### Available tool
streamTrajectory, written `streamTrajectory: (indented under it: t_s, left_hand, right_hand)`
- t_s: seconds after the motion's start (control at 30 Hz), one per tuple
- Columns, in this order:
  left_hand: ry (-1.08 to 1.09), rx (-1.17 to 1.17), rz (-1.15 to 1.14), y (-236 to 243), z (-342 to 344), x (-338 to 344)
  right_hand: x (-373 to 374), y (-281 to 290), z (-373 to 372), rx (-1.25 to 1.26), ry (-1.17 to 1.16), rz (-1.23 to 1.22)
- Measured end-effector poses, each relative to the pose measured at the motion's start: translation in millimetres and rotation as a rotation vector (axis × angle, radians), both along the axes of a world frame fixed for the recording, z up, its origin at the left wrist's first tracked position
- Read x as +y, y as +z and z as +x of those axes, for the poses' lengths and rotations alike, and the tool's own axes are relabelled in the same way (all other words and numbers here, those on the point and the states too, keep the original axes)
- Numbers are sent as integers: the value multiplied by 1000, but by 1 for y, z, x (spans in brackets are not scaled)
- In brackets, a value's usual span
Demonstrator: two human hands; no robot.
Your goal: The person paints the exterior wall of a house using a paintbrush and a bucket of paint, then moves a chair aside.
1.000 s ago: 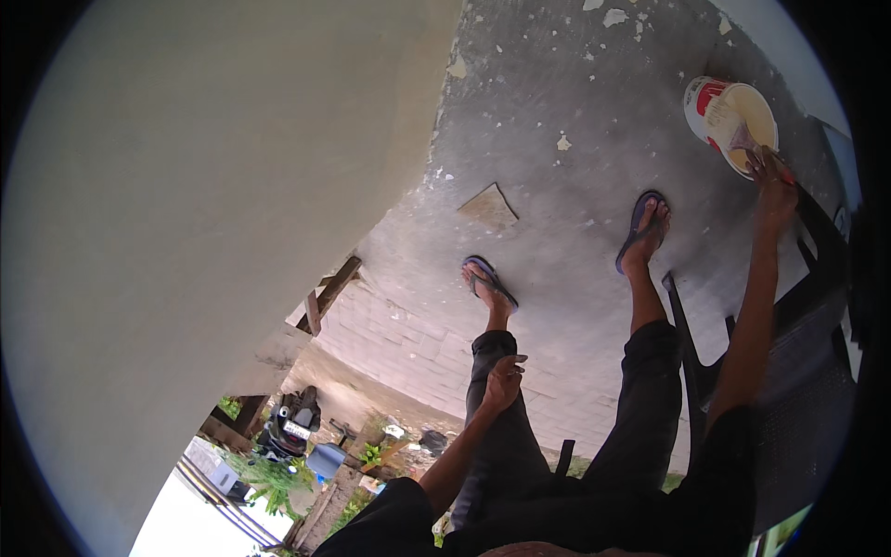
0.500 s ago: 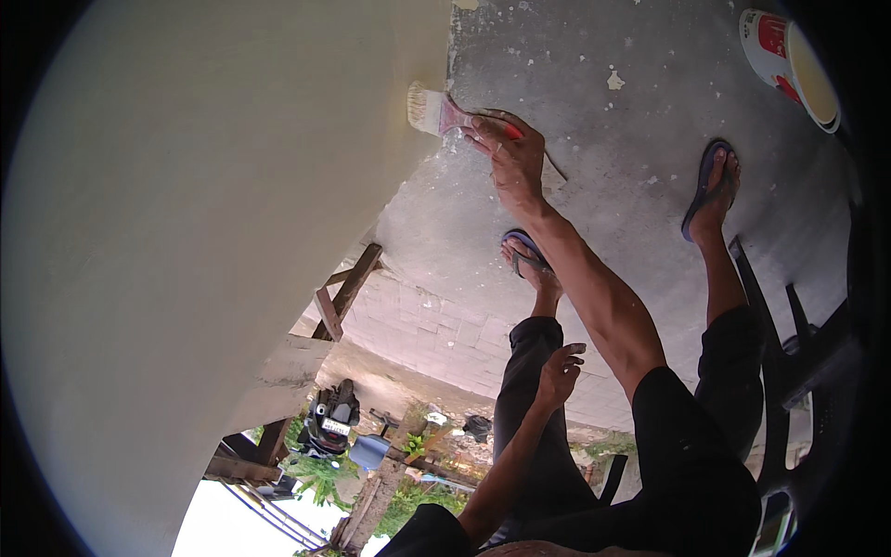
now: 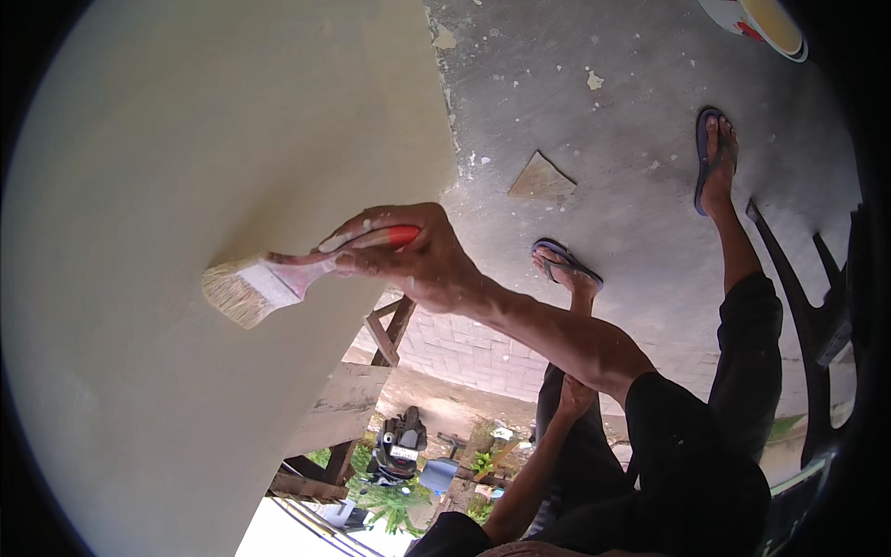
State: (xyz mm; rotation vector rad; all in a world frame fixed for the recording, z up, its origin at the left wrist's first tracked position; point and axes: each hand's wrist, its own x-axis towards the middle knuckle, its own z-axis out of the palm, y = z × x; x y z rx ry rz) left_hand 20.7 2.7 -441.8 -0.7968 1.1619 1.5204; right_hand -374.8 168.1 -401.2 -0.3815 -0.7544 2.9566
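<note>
Brushing a smooth beige wall (image 3: 186,148), seemingly: right hand (image 3: 427,255) clamps red-ended pale-bristled paintbrush (image 3: 269,285); left hand (image 3: 576,397), grip unclear; steady pressure likely needed.

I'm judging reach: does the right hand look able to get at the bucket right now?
Probably not from here: the right hand holds the brush by the wall, with the bucket well away, at the picture's upper right edge.

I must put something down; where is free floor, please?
Floor between the triangular piece and right foot, with small specks only. Crowded: around the black chair, and by the wall, where the right hand holds the brush.
</note>
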Motion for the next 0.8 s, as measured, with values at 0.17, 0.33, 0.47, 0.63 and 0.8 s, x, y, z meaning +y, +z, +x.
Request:
streamTrajectory:
  t_s: [0.17, 0.33, 0.47, 0.63, 0.8]
  left_hand:
    - [-248, 165, -213, 8, -57, 20]
    - [-288, 132, -185, 10, -47, 41]
    - [-487, 78, -289, 21, -65, 28]
    - [-540, 368, -197, 29, -32, 7]
    - [-537, 216, -209, 34, -44, 17]
  right_hand:
    - [-2, -164, 1, -275, -135, -78]
    - [1, -241, 22, -491, -438, 206]
    - [-36, -87, -19, -439, -383, 426]
    - [4, 108, 6, -44, -348, 344]
    - [19, 95, -19, 100, -137, 59]
